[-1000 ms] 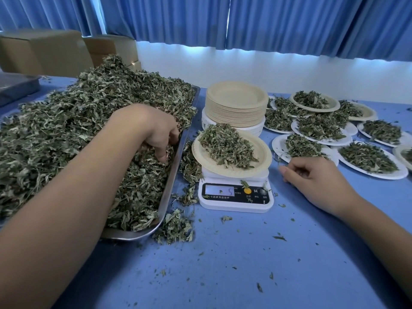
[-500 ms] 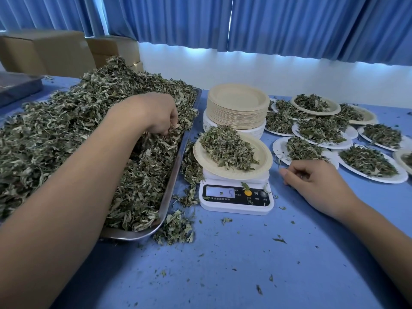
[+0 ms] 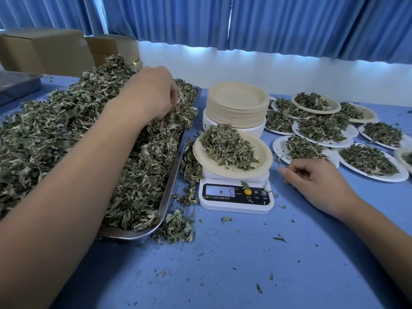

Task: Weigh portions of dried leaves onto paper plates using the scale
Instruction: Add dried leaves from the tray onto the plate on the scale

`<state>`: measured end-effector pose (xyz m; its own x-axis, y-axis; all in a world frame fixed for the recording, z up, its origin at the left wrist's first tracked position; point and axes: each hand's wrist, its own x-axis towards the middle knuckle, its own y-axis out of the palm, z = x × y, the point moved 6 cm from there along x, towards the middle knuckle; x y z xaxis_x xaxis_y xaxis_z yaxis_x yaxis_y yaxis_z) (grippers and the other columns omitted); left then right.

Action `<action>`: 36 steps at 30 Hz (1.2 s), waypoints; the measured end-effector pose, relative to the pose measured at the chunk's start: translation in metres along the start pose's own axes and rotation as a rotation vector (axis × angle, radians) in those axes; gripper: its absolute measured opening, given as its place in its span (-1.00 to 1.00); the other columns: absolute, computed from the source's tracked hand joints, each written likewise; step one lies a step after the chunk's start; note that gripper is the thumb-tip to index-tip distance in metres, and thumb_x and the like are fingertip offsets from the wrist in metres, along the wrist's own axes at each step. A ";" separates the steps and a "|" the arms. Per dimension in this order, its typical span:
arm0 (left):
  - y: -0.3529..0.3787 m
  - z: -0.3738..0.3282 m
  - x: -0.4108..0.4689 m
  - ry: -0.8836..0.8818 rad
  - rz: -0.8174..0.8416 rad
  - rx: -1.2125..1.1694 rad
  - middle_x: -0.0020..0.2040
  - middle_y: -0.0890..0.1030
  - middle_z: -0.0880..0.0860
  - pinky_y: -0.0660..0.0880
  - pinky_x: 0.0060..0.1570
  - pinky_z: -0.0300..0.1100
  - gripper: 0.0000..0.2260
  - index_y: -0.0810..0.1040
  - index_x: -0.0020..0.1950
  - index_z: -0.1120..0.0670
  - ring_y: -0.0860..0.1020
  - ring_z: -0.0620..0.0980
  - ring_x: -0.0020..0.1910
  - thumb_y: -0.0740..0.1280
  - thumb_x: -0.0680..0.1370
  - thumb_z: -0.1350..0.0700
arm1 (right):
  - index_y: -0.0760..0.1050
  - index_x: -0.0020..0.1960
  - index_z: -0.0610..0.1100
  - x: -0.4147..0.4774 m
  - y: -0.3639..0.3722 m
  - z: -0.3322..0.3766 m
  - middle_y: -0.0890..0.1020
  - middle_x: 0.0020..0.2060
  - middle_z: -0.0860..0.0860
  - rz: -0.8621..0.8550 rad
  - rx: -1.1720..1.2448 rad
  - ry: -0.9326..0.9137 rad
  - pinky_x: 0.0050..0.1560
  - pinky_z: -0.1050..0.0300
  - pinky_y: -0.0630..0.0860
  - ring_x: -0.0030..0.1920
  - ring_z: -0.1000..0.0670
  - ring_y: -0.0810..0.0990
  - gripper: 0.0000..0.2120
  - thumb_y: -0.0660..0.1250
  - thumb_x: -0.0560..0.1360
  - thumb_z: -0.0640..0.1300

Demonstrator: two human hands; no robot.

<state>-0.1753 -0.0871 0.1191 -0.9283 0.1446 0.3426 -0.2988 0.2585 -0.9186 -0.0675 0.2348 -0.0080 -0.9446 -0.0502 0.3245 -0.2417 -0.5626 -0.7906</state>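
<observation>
Even, bright daylight glowing under curtain hem; soft shadows; wide-angle edge bending; near forearms blurred.

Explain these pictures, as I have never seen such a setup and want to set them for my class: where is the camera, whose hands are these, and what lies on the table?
There is no machine: a person works with bare hands, and the one camera sits on their head, looking forward and down. The left hand reaches into a metal tray heaped with dried leaves, its fingers pinching some. The right hand rests on the blue table, loosely curled, holding nothing. Between them a white scale carries a paper plate of leaves. Behind it stands a stack of empty plates; to the right lie filled plates.
</observation>
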 end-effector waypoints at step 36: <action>0.040 -0.082 -0.035 0.325 0.372 -0.503 -0.19 0.70 -0.13 0.54 -0.14 -0.31 -0.88 0.73 -0.10 -0.03 0.61 -0.24 -0.20 0.60 0.41 0.10 | 0.51 -0.35 -0.05 -0.002 0.000 0.001 0.45 -0.56 0.12 0.010 -0.009 0.018 -0.41 0.20 0.25 -0.51 0.11 0.36 -0.63 0.36 0.61 0.01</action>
<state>-0.1363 -0.0032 0.0866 -0.8122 0.5671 0.1371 0.2369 0.5354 -0.8107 -0.0656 0.2343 -0.0078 -0.9507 -0.0412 0.3075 -0.2342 -0.5548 -0.7983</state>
